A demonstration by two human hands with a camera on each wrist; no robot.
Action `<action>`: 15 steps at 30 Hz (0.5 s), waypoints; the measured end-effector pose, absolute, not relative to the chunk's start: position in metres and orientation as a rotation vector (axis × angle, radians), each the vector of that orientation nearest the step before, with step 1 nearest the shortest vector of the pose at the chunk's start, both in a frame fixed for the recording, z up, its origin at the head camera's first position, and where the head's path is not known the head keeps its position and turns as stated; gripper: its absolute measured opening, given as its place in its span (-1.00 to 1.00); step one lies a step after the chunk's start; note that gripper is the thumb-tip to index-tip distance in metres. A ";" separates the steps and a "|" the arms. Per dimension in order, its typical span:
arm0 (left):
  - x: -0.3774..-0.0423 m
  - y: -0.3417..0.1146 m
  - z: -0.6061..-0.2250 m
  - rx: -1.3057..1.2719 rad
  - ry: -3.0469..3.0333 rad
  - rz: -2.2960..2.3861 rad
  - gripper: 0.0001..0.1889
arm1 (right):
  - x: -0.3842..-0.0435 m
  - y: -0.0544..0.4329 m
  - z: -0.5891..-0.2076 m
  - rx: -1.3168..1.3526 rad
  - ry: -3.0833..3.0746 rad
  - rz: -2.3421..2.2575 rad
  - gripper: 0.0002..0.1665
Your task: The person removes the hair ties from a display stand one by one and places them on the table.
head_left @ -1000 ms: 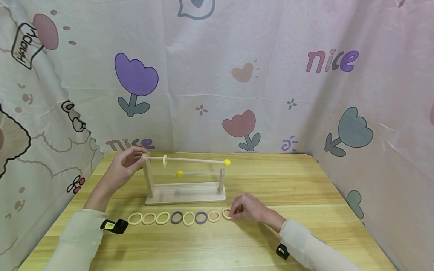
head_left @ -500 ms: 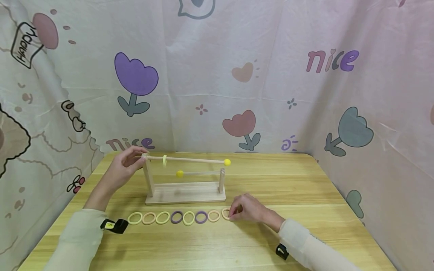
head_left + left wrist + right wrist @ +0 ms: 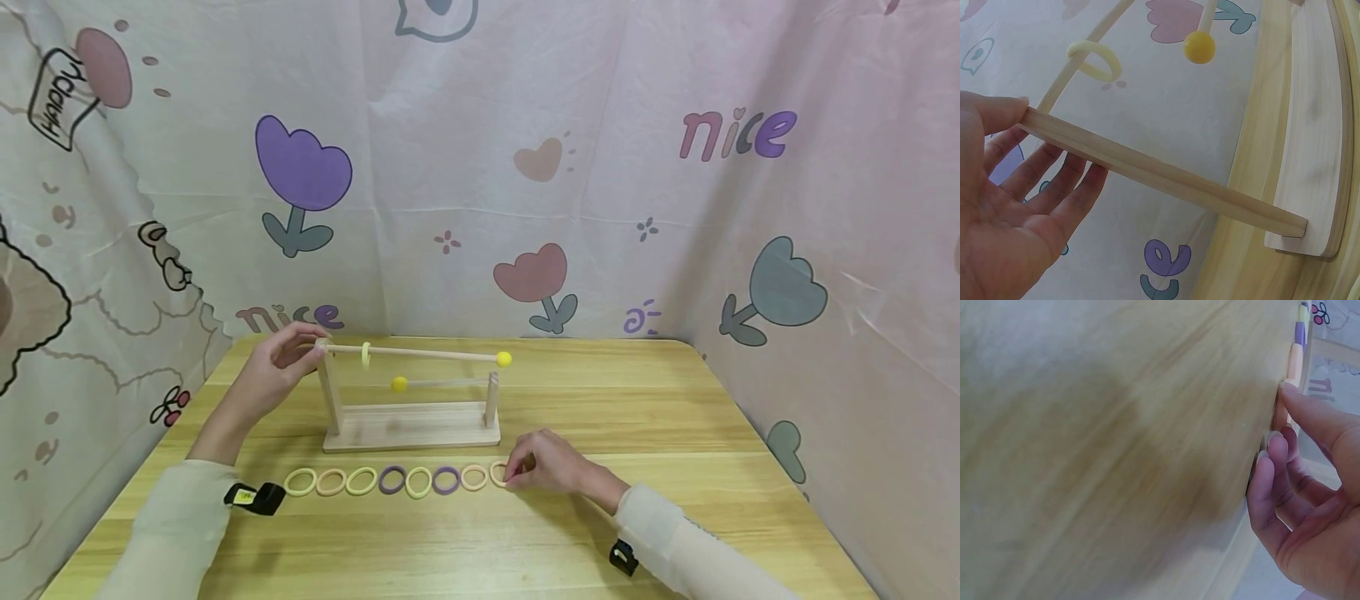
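A pale wooden stand [image 3: 412,427] has two posts, each bearing a rod tipped with a yellow ball. At the top of its taller left post [image 3: 1166,172], my left hand [image 3: 268,375] grips with the thumb against the fingers. One pale yellow ring [image 3: 366,356] hangs on the upper rod [image 3: 435,353]. My right hand [image 3: 551,462] pinches a peach ring [image 3: 1280,412] at the right end of a row on the table; the fingertips partly cover it. Directly left of it lies another peach ring [image 3: 474,477].
The row runs left in front of the stand with a purple ring [image 3: 446,469], a yellow ring [image 3: 418,495] and several others, all flat on the wooden table [image 3: 465,550]. A printed curtain [image 3: 450,167] encloses the table's back and sides.
My right hand and the peach ring at its fingertips have edged very slightly left. My left hand stays at the post top.
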State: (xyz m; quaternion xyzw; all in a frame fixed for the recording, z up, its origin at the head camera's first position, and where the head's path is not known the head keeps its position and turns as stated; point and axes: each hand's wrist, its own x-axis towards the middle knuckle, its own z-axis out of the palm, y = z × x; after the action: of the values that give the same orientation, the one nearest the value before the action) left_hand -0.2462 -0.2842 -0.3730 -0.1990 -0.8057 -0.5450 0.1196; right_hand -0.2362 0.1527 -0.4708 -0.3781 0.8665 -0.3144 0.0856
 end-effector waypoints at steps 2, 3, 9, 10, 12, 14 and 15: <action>-0.246 -0.284 -0.373 -0.582 -2.355 -1.594 -0.81 | -0.236 0.153 -0.471 -1.130 2.584 -0.939 -0.94; -0.247 -0.284 -0.373 -0.582 -2.354 -1.596 -0.81 | -0.236 0.153 -0.471 -1.128 2.582 -0.944 -0.95; -0.247 -0.285 -0.373 -0.597 -2.343 -1.597 -0.81 | -0.237 0.152 -0.470 -1.116 2.566 -0.990 -0.95; -0.247 -0.285 -0.374 -0.598 -2.342 -1.596 -0.81 | -0.237 0.152 -0.469 -1.114 2.568 -0.995 -0.94; -0.247 -0.285 -0.374 -0.599 -2.341 -1.599 -0.81 | -0.237 0.151 -0.467 -1.107 2.579 -1.009 -0.94; -0.247 -0.284 -0.374 -0.595 -2.344 -1.598 -0.81 | -0.238 0.149 -0.463 -1.102 2.603 -1.020 -0.95; -0.247 -0.284 -0.374 -0.593 -2.345 -1.598 -0.81 | -0.238 0.148 -0.460 -1.104 2.618 -1.023 -0.95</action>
State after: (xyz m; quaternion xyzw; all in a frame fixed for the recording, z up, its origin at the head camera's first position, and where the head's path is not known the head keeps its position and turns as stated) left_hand -0.2469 -0.2844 -0.3737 -0.2030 -0.8029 -0.5472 0.1210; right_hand -0.2381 0.1477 -0.4605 -0.3648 0.8654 -0.3381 0.0610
